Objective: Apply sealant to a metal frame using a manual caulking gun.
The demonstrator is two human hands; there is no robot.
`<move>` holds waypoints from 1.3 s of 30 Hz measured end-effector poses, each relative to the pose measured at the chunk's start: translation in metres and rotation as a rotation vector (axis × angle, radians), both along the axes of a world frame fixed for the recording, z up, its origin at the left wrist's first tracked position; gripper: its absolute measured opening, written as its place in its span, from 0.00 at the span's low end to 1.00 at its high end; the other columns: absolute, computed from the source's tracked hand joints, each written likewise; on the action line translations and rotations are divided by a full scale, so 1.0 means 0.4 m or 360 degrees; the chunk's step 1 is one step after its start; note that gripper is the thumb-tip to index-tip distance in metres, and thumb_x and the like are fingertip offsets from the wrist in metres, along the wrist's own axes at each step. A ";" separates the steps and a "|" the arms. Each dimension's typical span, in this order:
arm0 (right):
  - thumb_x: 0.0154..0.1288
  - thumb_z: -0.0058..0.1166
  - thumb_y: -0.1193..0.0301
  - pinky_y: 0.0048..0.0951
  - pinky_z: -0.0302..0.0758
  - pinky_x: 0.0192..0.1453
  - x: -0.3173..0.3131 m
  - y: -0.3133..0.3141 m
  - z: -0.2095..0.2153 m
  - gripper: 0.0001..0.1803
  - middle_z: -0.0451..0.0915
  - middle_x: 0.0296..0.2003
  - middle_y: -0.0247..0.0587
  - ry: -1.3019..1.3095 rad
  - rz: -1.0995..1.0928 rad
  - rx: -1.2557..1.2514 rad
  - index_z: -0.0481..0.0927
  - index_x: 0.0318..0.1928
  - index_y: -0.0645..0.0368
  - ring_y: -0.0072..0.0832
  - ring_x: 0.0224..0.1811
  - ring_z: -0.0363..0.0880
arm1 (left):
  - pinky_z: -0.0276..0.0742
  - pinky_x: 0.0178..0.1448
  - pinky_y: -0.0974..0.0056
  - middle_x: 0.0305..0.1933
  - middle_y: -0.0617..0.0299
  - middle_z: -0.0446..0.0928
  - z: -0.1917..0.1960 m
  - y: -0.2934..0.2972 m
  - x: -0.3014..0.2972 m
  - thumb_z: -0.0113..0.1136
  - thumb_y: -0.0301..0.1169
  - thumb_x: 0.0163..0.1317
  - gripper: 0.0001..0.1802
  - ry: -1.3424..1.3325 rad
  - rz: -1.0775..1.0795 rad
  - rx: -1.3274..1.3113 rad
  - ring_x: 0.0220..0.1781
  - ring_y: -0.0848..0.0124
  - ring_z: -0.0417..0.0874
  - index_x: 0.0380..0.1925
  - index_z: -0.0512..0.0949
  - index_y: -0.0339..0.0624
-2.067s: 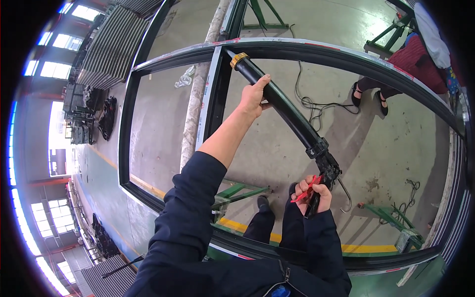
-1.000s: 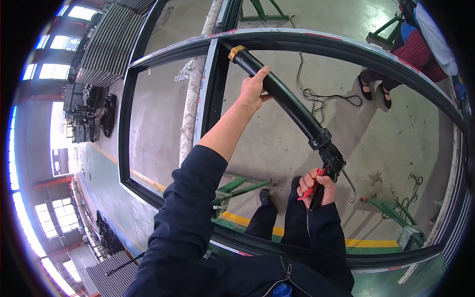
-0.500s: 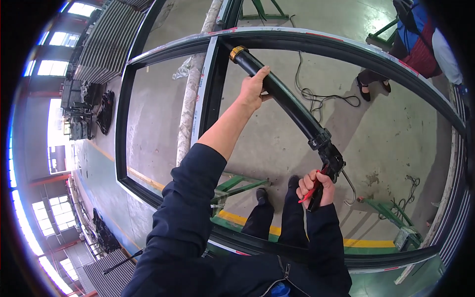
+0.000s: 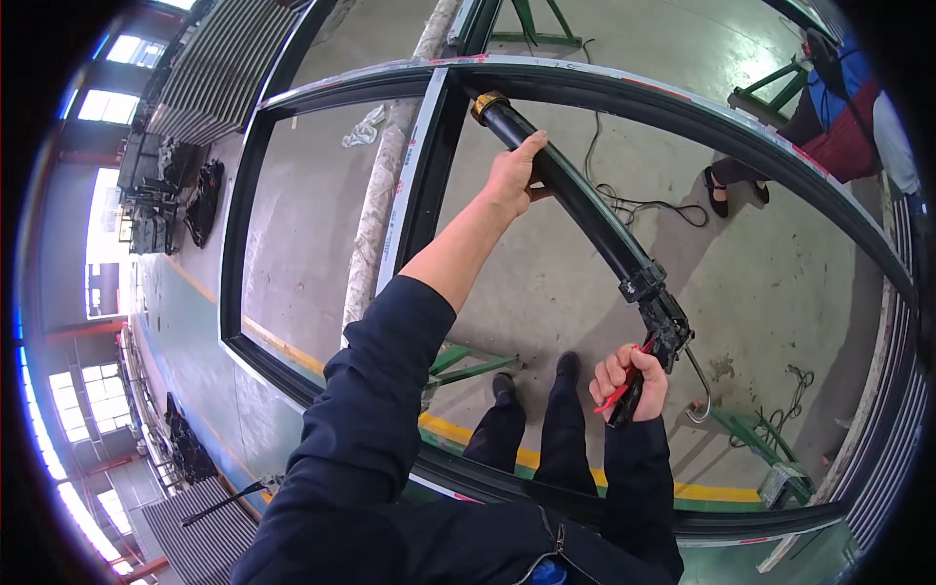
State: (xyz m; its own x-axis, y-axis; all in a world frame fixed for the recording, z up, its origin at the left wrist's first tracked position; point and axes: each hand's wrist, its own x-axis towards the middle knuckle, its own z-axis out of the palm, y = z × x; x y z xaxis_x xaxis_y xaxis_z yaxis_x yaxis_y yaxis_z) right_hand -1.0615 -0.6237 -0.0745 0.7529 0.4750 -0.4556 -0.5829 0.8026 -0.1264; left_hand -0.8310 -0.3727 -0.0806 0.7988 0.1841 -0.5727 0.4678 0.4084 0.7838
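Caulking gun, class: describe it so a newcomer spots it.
Find the big dark frame. Across one opening slants the caulking gun, tube in the left hand, grip in the right hand. Unlike the frame's bars, it has a gold collar and red lever.

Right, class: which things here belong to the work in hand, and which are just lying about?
Work in hand:
long black cylindrical dispensing gun, held by left hand and right hand
black and silver rectangular frame

Apparently lying about:
thin looping black cable
crumpled translucent plastic sheet
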 end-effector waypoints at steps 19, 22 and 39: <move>0.68 0.42 0.62 0.34 0.66 0.16 0.040 -0.041 0.160 0.14 0.66 0.16 0.35 -0.0052 0.0136 -0.0314 0.66 0.26 0.55 0.31 0.15 0.66 | 0.79 0.50 0.49 0.36 0.67 0.77 0.060 -0.002 -0.016 0.63 0.47 0.60 0.16 -0.0023 0.0052 -0.0294 0.39 0.69 0.82 0.38 0.74 0.51; 0.68 0.42 0.62 0.34 0.65 0.16 0.043 -0.044 0.184 0.14 0.66 0.16 0.34 -0.0039 0.0164 -0.0393 0.65 0.26 0.55 0.30 0.15 0.65 | 0.81 0.49 0.49 0.35 0.66 0.77 0.065 -0.003 -0.018 0.62 0.47 0.60 0.16 -0.0057 0.0065 -0.0345 0.38 0.69 0.82 0.36 0.74 0.48; 0.66 0.45 0.64 0.31 0.63 0.14 0.059 -0.001 0.365 0.12 0.65 0.14 0.35 -0.0304 0.0238 -0.1151 0.66 0.27 0.54 0.29 0.12 0.64 | 0.77 0.55 0.47 0.41 0.63 0.77 0.098 0.029 -0.057 0.60 0.49 0.61 0.21 -0.0415 0.0182 -0.0871 0.46 0.66 0.81 0.44 0.71 0.47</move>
